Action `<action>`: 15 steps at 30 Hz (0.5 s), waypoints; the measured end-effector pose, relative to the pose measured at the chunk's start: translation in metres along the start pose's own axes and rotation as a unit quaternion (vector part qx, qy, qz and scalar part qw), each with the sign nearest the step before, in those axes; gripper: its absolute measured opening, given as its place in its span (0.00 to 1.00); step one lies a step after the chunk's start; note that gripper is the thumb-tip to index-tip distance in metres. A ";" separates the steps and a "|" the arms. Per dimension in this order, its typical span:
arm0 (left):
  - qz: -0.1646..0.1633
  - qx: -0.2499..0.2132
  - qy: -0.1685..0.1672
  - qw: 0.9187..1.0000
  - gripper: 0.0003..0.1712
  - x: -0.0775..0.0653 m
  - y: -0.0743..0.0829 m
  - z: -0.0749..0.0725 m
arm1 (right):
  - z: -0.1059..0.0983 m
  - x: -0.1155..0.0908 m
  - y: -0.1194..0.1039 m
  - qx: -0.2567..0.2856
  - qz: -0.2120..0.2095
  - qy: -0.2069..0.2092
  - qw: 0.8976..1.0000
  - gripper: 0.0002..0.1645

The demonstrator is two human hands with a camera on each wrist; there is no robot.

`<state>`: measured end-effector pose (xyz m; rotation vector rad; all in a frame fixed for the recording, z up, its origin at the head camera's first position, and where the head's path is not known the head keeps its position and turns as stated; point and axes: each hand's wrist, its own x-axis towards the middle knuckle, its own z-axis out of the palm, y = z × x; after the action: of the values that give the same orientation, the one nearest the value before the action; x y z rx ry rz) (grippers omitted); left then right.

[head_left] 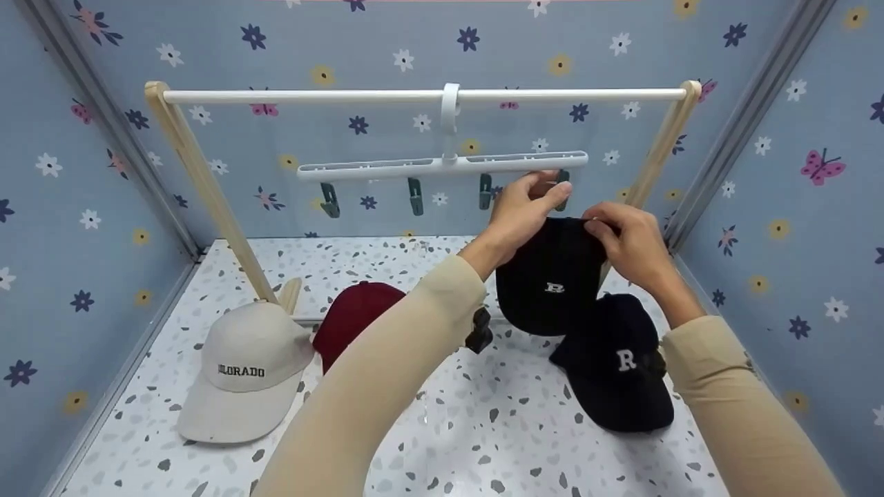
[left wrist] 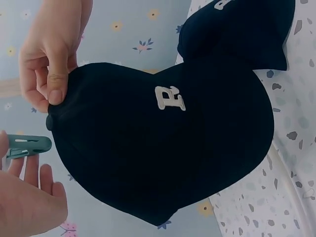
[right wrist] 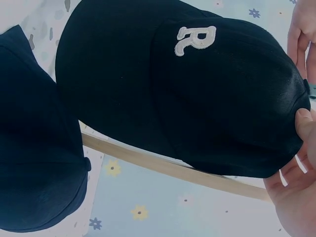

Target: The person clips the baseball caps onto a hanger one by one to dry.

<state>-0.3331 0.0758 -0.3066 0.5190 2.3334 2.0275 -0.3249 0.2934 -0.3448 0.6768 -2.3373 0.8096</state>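
Note:
My right hand [head_left: 634, 247] pinches a black cap [head_left: 549, 310] by its crown near the top button. The cap hangs with its brim down and a white R facing me. Just above it, my left hand [head_left: 519, 208] pinches the green clip [left wrist: 30, 144] at the right end of a white hanger [head_left: 387, 168]. In the left wrist view a small gap separates the clip's tip from the cap. A dark navy cap [head_left: 608, 397], also bearing a white R, lies on the speckled surface below, partly behind the raised cap in the left wrist view.
The hanger hooks over the white rod [head_left: 304, 96] of a wooden-legged rack [head_left: 207, 186]; its other green clips [head_left: 416, 197] dangle. A beige cap [head_left: 238, 345] and a maroon cap [head_left: 356, 314] lie at left, the maroon partly behind my left sleeve. Flowered walls enclose three sides.

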 end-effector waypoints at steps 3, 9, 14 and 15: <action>-0.008 -0.005 0.002 1.000 0.27 -0.001 -0.001 -0.002 | -0.001 -0.001 0.001 0.003 -0.001 0.003 1.000 0.05; -0.026 -0.012 0.011 1.000 0.24 0.000 -0.003 -0.005 | -0.001 -0.002 0.002 0.005 -0.013 0.003 1.000 0.05; -0.029 0.002 0.032 0.999 0.19 -0.001 -0.002 -0.005 | 0.000 -0.002 0.000 0.006 -0.025 0.004 1.000 0.04; -0.027 0.005 0.037 0.999 0.19 0.000 -0.002 -0.005 | 0.000 -0.002 0.000 0.007 -0.026 0.004 1.000 0.04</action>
<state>-0.3340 0.0710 -0.3074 0.3832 2.3724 2.0457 -0.3236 0.2936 -0.3457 0.7368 -2.2995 0.8047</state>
